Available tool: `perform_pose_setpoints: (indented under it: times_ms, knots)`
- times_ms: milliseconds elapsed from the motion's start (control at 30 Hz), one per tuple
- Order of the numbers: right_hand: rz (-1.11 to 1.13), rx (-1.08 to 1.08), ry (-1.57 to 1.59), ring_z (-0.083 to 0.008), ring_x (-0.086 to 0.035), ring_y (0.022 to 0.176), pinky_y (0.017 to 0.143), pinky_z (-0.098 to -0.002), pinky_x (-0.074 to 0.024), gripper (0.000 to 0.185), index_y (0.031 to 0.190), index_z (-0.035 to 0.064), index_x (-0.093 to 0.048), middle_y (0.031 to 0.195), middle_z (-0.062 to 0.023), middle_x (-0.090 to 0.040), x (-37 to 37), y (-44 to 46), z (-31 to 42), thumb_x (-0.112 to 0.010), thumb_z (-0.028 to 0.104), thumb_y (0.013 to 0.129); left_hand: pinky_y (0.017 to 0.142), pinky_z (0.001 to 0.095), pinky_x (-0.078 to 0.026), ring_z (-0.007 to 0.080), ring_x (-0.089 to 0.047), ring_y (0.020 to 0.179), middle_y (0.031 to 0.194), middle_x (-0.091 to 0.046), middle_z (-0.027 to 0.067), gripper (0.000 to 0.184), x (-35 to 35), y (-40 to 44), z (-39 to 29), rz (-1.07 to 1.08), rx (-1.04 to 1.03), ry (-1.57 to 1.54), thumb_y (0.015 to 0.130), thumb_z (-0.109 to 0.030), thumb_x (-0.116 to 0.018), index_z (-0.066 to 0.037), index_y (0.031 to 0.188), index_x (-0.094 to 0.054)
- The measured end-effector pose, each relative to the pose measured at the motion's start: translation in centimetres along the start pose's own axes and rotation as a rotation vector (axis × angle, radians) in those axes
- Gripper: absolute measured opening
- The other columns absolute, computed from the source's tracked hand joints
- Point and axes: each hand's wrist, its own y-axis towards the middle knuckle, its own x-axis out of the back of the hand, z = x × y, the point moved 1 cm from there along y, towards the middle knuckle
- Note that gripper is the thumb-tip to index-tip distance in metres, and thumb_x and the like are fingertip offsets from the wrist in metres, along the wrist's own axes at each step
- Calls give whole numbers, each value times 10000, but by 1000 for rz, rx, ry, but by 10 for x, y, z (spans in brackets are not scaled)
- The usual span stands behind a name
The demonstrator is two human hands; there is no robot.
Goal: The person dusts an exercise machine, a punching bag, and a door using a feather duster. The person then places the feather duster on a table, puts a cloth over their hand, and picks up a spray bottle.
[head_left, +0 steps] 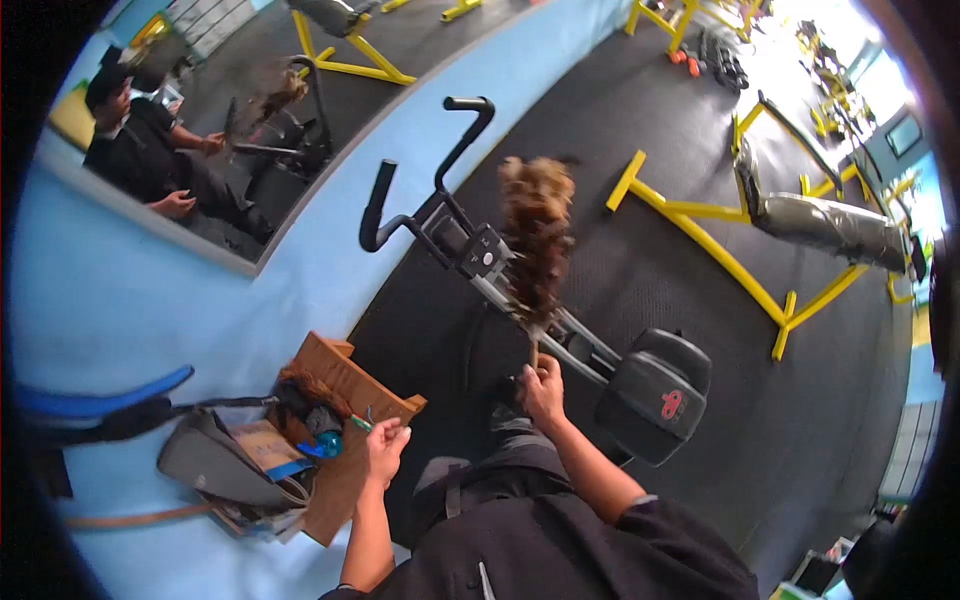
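My right hand [543,392] is closed around the handle of a feather duster [540,235]. Its brown feathers point up and away from me, in front of the exercise bike [487,262], partly covering the frame; whether they touch it I cannot tell. At the left, my left hand [385,448] has its fingers pinched at a thin green handle [361,423]. That handle lies by brown fluffy material [325,390] on a wooden wall shelf [340,480]. What the green handle belongs to is unclear.
The shelf also bears a grey bag [215,460], a cardboard piece [265,445] and a blue round item [325,446]. A mirror [220,225] hangs on the blue wall. Rightward stands a yellow-framed bench [740,275]; dumbbells [720,60] lie on the floor farther off.
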Motion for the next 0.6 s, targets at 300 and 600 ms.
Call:
perform_pose_setpoints:
  times_ms: [300,600]
  knots:
    - [-390,-652,-69,-169,-512,432,365,-339,-402,214,915,40,-587,576,-57,-539,-8,61,-125,-522,243,888,798,241,-463,94,-550,868,981,-589,44,340,20,103,-124,135,-311,99,835,-116,-655,-18,1143,-548]
    - [-237,-588,567,-126,-468,518,429,-265,-395,339,1181,133,-510,691,-22,-510,-10,29,-38,-429,360,943,784,288,-440,156,-535,969,1072,-556,78,321,17,154,-289,-106,-1008,415,830,-63,-619,-28,1139,-541]
